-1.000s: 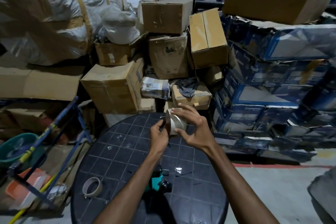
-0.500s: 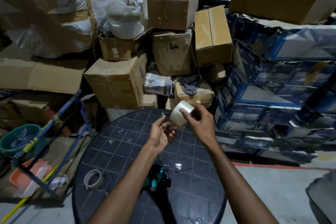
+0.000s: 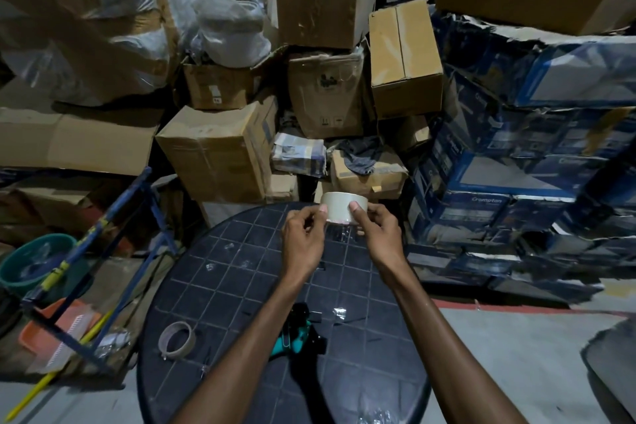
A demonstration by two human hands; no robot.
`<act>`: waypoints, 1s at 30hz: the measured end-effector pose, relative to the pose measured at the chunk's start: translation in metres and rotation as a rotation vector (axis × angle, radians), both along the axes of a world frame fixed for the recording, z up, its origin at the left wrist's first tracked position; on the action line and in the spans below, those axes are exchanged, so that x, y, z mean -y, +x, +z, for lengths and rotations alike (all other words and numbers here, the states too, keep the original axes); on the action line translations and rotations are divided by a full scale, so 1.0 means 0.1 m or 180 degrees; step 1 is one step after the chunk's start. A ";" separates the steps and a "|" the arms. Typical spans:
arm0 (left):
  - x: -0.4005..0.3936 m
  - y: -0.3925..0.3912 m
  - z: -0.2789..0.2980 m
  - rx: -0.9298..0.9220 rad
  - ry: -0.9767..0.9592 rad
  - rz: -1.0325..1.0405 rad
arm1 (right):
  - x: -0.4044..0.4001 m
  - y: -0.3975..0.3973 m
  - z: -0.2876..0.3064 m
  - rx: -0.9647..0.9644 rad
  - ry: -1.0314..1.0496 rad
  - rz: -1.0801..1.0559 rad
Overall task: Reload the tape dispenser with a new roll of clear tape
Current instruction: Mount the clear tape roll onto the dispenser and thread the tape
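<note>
Just above frame centre, over the dark desk's [image 3: 220,289] far edge, the pale roll of clear tape [image 3: 340,207] shows its broad outer band. The left hand [image 3: 303,241] and right hand [image 3: 377,237] each pinch it with thumbs on the band. Half a second ago only the right hand held it, tilted.

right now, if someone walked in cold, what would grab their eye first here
First, the roll of clear tape held up between the left hand and right hand above the far edge of the dark round table. Next, the teal tape dispenser lying on the table between the forearms, with an empty tape core to its left. Behind it all rises a cluttered wall of cardboard boxes.
</note>
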State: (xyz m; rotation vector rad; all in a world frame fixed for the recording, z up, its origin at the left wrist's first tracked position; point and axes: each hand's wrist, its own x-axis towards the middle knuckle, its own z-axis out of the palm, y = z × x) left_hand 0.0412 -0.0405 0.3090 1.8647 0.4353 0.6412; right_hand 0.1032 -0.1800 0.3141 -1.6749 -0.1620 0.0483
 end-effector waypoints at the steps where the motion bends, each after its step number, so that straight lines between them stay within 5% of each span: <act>1: -0.01 0.00 0.03 -0.0041 0.0025 -0.0016 | -0.01 0.01 -0.02 -0.0032 0.0033 0.0022; 10: -0.25 0.02 -0.02 -0.0760 0.0390 -0.0640 | -0.11 0.05 -0.23 -0.0304 -0.0185 0.0134; 20: -0.77 -0.14 -0.83 -0.1240 0.0825 -0.1688 | -0.18 -0.28 -0.95 -0.1665 -0.0151 0.1218; 30: -0.74 -0.41 -1.47 -0.1194 -0.0149 -0.1600 | -0.25 -0.47 -1.45 -0.1825 -0.0622 0.0790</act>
